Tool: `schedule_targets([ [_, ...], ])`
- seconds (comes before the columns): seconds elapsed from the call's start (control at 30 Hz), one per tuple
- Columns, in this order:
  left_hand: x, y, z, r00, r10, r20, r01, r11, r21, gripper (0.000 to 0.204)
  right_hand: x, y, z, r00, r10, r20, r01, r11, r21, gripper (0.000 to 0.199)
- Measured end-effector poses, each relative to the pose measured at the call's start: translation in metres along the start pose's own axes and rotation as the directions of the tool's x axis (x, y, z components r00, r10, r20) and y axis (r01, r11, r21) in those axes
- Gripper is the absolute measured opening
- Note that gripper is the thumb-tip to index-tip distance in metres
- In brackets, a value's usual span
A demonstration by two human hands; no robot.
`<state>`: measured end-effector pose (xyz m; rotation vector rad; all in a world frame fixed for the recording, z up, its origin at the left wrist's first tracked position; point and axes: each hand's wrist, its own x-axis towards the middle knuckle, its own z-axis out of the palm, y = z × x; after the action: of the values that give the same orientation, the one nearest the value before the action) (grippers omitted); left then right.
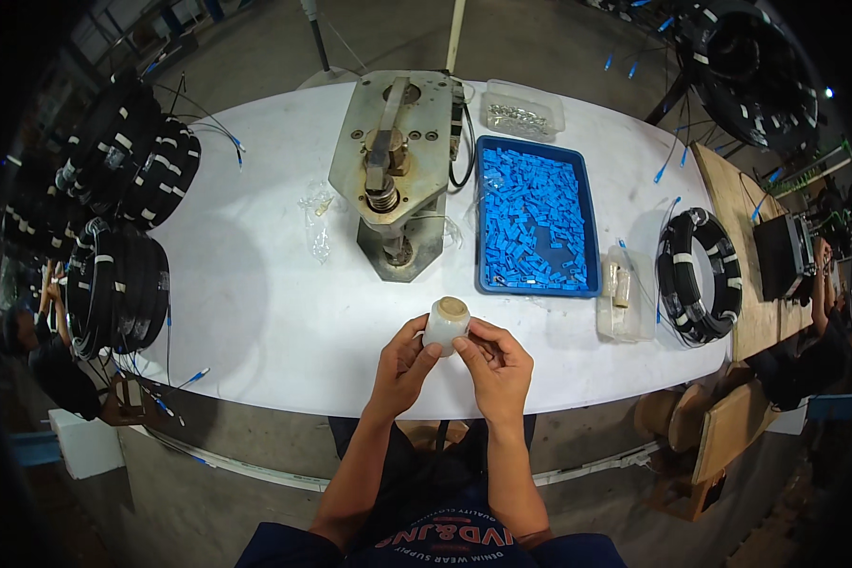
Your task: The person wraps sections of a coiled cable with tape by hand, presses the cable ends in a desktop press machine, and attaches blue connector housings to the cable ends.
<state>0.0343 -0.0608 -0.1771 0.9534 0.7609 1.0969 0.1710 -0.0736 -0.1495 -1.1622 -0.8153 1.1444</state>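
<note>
Clear plastic bag (318, 220) beside press (394, 170)

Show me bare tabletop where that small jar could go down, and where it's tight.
The widest bare patch of white table lies left of the metal press, bounded by black cable coils. A second strip runs along the near edge, under both hands and the small white jar. It is crowded to the right: blue tray, clear boxes and another coil sit close together.

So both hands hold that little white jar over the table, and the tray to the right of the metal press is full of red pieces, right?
Not quite: the pieces in the tray are blue, not red, as the head view shows. The rest stands: the left hand and right hand hold the little white jar over the table, and the tray lies right of the metal press.
</note>
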Motion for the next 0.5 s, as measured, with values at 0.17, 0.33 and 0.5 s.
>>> schedule_targets([
  [0.17,-0.006,-0.004,0.003,0.999,-0.053,0.0,0.053,0.999,0.0,0.043,-0.011,0.004,-0.013,0.999,0.009,-0.046,-0.003,0.992,0.124,0.016],
  [0.33,-0.012,-0.004,0.012,0.998,-0.056,-0.031,0.057,0.998,0.024,0.042,-0.012,-0.011,-0.018,0.992,0.119,-0.035,-0.114,0.984,0.134,0.012],
  [0.5,-0.014,-0.003,0.019,0.996,-0.059,-0.072,0.064,0.996,0.069,0.04,-0.014,-0.012,-0.021,0.99,0.138,-0.021,-0.136,0.989,0.061,0.015],
])
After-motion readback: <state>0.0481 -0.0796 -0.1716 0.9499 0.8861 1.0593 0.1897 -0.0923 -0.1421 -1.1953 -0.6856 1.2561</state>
